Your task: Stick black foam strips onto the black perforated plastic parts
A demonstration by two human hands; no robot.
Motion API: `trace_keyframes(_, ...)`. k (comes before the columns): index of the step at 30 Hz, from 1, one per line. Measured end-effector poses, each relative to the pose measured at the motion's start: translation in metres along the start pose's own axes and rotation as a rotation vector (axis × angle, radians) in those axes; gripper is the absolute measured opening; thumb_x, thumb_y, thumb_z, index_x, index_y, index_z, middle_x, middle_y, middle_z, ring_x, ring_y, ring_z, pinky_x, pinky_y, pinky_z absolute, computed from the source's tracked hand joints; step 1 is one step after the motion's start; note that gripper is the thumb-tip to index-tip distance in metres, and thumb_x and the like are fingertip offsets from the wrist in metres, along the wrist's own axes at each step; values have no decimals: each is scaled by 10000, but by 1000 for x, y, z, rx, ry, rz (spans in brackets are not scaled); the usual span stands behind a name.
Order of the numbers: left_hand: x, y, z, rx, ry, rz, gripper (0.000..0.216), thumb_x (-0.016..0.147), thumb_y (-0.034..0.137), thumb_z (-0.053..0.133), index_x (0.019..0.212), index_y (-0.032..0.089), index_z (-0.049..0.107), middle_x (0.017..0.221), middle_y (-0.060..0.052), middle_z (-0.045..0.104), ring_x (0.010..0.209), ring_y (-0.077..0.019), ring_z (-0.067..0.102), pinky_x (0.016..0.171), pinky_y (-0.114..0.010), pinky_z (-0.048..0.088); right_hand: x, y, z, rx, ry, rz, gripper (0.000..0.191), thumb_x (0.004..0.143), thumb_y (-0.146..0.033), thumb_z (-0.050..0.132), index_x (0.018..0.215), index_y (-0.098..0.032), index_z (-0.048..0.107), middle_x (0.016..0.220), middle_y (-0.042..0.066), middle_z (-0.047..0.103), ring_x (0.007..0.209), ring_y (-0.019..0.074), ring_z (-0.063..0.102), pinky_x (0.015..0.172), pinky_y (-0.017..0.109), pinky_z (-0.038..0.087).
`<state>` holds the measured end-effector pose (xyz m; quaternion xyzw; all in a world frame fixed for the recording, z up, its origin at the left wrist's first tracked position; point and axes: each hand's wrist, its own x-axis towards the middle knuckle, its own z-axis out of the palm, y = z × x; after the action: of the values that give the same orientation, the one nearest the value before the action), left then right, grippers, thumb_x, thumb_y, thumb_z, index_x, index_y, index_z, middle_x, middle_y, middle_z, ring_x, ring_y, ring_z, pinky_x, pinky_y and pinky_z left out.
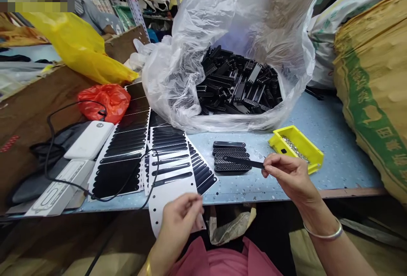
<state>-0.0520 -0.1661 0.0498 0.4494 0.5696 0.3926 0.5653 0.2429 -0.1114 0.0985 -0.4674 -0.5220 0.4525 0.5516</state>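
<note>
My right hand [286, 174] pinches a thin black adhesive strip [244, 162] by one end, holding it just above a short row of black perforated plastic pieces [230, 156] on the table. My left hand [179, 221] grips the lower edge of a white backing sheet [170, 170] that hangs over the table's front edge. A few black strips remain on that sheet. More sheets of black strips [124, 153] lie to the left.
A large clear plastic bag [178, 72] full of black plastic pieces stands behind. A yellow tray [297, 146] with small metal parts sits right. A white power bank [89, 140] with a black cable, a red bag [101, 100] and big sacks [375, 89] surround the blue tabletop.
</note>
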Motion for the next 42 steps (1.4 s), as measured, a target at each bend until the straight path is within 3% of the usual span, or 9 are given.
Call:
trace_keyframes(5,76,41,37,-209,-218,-96,390,770,497,683,860,118,658,629,-40,651,452,-106,592,372,-161,297,0,-1,0,-1,-82,7,69,787,-241,793,764,-190,753,682,31,637,597,140,597,551,266,480)
trace_keyframes(11,103,42,48,-242,-308,-67,354,675,431,766,685,119,599,572,-52,646,418,-92,576,360,-147,273,3,11,-1,-5,-103,32,95,780,-250,794,729,-181,753,659,35,639,596,141,592,550,272,478)
trace_keyframes(13,105,43,49,-252,-289,-58,330,655,398,772,665,118,600,561,-52,647,404,-83,562,364,-146,279,5,18,-2,14,-73,81,97,747,-265,819,764,-182,771,637,33,647,577,138,589,537,269,481)
trace_keyframes(17,107,45,52,-247,-186,-38,279,657,365,737,636,127,593,530,-38,634,373,-77,536,362,-151,275,11,30,-2,55,63,248,321,620,-304,888,895,-177,784,564,8,637,474,129,565,436,249,455)
trace_keyframes(21,105,45,54,-147,-84,65,195,692,299,687,625,140,596,527,-12,618,392,-82,541,391,-167,355,19,35,0,-52,128,376,291,547,-348,900,703,-152,752,475,10,607,399,114,514,381,237,423)
trace_keyframes(29,101,47,57,77,-21,321,192,816,269,603,657,167,635,546,11,607,452,-91,541,451,-195,420,32,33,-2,-126,185,308,221,579,-344,865,625,-169,740,533,22,632,472,118,528,413,234,419)
trace_keyframes(37,154,35,45,513,161,549,176,797,211,613,888,174,760,763,-46,751,623,-164,652,640,-287,508,48,28,-28,80,261,260,205,580,-286,886,653,-178,728,583,-5,613,501,104,536,480,246,448)
trace_keyframes(39,173,36,43,571,135,550,234,751,184,648,954,176,765,846,-64,769,682,-185,672,674,-301,515,56,31,-32,186,282,296,228,558,-270,899,640,-177,708,615,-9,609,529,107,550,509,260,480)
trace_keyframes(42,196,39,45,620,-5,498,309,697,181,707,999,189,772,909,-78,776,771,-219,692,723,-313,514,71,44,-28,290,258,339,253,549,-251,904,635,-171,680,620,-19,591,543,98,542,567,283,522)
